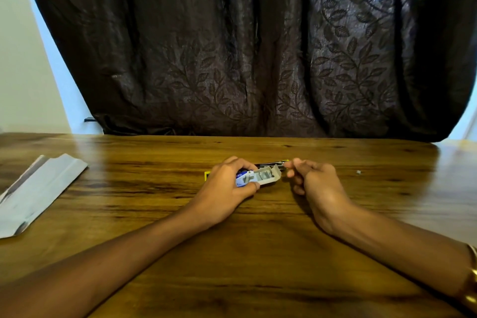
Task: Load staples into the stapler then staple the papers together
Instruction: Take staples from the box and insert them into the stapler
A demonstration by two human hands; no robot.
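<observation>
My left hand [227, 186] grips a small blue-and-white staple box [258, 177], slid open so that grey staple strips show in its tray. Behind the box lies a dark stapler [271, 163] with a yellow part, mostly hidden by my hands. My right hand [315, 183] hovers just right of the box, thumb and forefinger pinched together near the stapler's tip; I cannot make out whether a staple strip is between them. The papers [36, 188] lie at the far left of the wooden table [232, 253], curled along their far edge.
A small loose piece of staples [358, 172] rests on the table to the right of my right hand. A dark leaf-patterned curtain [258, 46] hangs behind the table's far edge. I wear gold bangles [471, 281] on my right wrist.
</observation>
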